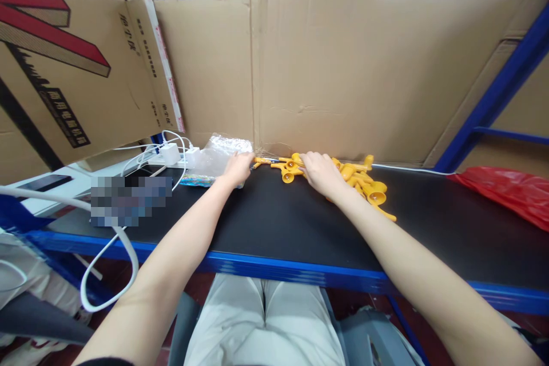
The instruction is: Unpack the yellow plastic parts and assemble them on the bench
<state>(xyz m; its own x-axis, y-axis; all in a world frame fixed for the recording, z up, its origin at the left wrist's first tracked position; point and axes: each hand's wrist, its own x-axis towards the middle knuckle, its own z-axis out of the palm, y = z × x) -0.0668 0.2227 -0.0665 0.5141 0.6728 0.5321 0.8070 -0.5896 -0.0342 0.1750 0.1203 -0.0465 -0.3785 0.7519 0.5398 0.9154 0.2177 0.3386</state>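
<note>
My left hand (239, 169) is at the back of the black shelf, beside a clear plastic bag (210, 157). Its fingers look curled, and what they may hold is hidden; a thin yellow piece (262, 161) shows right at the fingertips. Over a loose pile of yellow plastic parts (362, 180) lies my right hand (322, 172), fingers bent down around part of it. Several parts have round cup-shaped ends with a small metal spot inside. One yellow cup-ended part (288, 176) protrudes left of the right fingertips. The hands are apart.
Behind the shelf (274, 223) stands a cardboard wall (343, 68). A printed carton (86, 57) rises at left, above white chargers (170, 153) and cables. A white cable (128, 251) loops over the front-left edge. Red plastic (506, 191) lies at far right, near a blue post (493, 91).
</note>
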